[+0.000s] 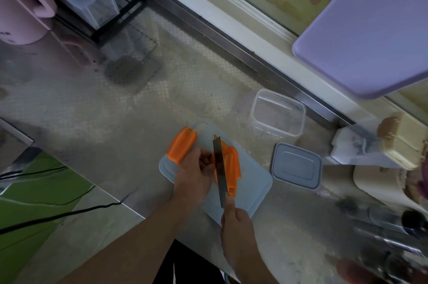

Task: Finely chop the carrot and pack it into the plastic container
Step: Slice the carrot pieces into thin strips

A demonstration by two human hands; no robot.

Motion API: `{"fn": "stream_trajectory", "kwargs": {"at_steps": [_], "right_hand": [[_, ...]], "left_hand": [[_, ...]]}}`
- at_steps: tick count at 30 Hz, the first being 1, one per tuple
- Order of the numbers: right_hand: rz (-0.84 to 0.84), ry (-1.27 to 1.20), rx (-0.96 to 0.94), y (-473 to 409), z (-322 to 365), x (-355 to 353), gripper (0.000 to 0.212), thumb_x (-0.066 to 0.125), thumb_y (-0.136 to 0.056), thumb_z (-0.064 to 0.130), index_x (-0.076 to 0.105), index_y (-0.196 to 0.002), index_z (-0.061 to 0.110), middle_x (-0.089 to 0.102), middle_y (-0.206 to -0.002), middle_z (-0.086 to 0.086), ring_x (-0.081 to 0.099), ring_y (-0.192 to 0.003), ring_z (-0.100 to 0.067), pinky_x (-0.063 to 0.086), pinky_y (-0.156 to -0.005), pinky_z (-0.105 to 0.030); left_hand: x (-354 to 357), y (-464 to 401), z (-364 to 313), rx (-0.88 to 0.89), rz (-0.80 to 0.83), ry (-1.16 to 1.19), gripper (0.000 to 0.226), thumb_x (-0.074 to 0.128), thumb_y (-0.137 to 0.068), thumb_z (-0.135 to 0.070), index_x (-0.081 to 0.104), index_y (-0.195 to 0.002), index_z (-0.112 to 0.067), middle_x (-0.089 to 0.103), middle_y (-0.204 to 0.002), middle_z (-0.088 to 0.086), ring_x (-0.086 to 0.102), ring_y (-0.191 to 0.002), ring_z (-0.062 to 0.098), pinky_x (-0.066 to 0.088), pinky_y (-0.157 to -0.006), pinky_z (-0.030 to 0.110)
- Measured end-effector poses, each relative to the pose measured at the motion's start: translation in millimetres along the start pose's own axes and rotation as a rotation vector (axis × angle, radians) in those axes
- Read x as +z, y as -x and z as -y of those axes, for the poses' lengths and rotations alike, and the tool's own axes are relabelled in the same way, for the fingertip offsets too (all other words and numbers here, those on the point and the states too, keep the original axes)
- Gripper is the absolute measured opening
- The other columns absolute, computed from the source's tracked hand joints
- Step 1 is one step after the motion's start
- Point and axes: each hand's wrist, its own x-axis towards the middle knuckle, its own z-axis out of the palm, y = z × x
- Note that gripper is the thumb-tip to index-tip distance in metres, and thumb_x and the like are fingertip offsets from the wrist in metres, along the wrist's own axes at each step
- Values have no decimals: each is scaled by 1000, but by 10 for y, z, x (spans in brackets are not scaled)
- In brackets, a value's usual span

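Here, your left hand [194, 173]: fingers curled over carrot strips [232, 165] on the cutting board [252, 187].
Your right hand [236, 221]: wrapped round the knife [218, 167] handle, forefinger along the spine, blade among the strips.
Carrot chunk [181, 144]: whole, at the board's far-left edge.
Container [278, 113]: open, beyond the board.
Lid [296, 165]: flat, just right of the board.

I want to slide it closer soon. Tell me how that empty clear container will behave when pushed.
The container looks thin-walled and empty, so probably very light; it should skate easily on the steel counter. It stands taller than its lid, so a push near the rim might tip it. The walls would likely flex if squeezed.
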Motion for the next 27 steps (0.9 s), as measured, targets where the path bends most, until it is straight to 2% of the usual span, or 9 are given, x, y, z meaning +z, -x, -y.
{"fn": "stream_trajectory", "kwargs": {"at_steps": [4, 7, 9, 11, 14, 16, 18, 21, 27], "right_hand": [[13, 28, -36, -44, 110, 58, 51, 33, -105, 55, 52, -71, 22, 49, -60, 7, 49, -55, -7, 39, -59, -25], [20, -2, -40, -64, 148, 66, 48, 34, -107, 51, 47, -70, 23, 42, -53, 10, 41, -40, 1, 34, -46, -15], [45, -29, -27, -97, 168, 61, 48, 35, -107, 49, 48, -71, 21, 41, -52, 9, 39, -38, 0, 32, -41, -13], [67, -44, -21, -157, 233, 85, 48, 36, -106, 53, 49, -73, 21, 42, -54, 9, 40, -40, -1, 34, -43, -17], [87, -19, -51, -239, 321, 144, 50, 36, -102, 61, 59, -86, 20, 58, -69, 5, 55, -53, -3, 42, -53, -21], [84, -44, -63, -256, 363, 174, 48, 37, -104, 56, 64, -91, 19, 62, -71, 4, 59, -56, -3, 45, -54, -20], [82, -72, -61, -258, 366, 178, 46, 39, -104, 55, 60, -81, 21, 52, -58, 8, 48, -47, -2, 41, -50, -22], [96, -144, -29, -272, 329, 124, 50, 42, -101, 60, 51, -69, 23, 43, -52, 9, 40, -45, -7, 35, -49, -28], [171, -268, 14, -99, 274, -116, 51, 37, -107, 50, 39, -65, 20, 31, -52, 4, 24, -40, -9, 23, -39, -19]], "left_hand": [[-3, -13, 2, -2, 6, -15, 23, 68, -95, -6, 62, -101, -27, 66, -90, -10, 62, -83, 2, 41, -70, 10], [-9, -12, -4, -10, 15, -21, 22, 68, -96, -7, 62, -102, -27, 66, -89, -11, 61, -82, 0, 41, -68, 7], [-8, -18, 1, -4, 12, -26, 22, 68, -95, -7, 61, -101, -27, 66, -88, -11, 61, -81, -1, 41, -68, 8], [-6, -22, 20, 10, 4, -20, 23, 69, -94, -7, 62, -100, -28, 66, -88, -11, 61, -81, -1, 42, -71, 11], [-14, -7, 35, 24, 13, -26, 22, 70, -93, -9, 61, -99, -28, 67, -88, -10, 62, -81, 0, 45, -73, 15], [-21, 5, 44, 32, 13, -26, 24, 70, -93, -10, 59, -97, -31, 67, -87, -10, 62, -80, 0, 46, -73, 15], [-24, 9, 41, 33, 16, -39, 25, 71, -93, -12, 58, -97, -32, 66, -87, -10, 62, -79, 0, 43, -70, 10], [-21, 9, 31, 29, 3, -33, 24, 70, -93, -6, 59, -97, -27, 65, -86, -8, 60, -79, -3, 42, -68, 5], [23, 7, 34, 12, -14, 32, 30, 70, -91, -1, 61, -94, -30, 65, -83, -6, 59, -77, -2, 43, -69, 8]]}}
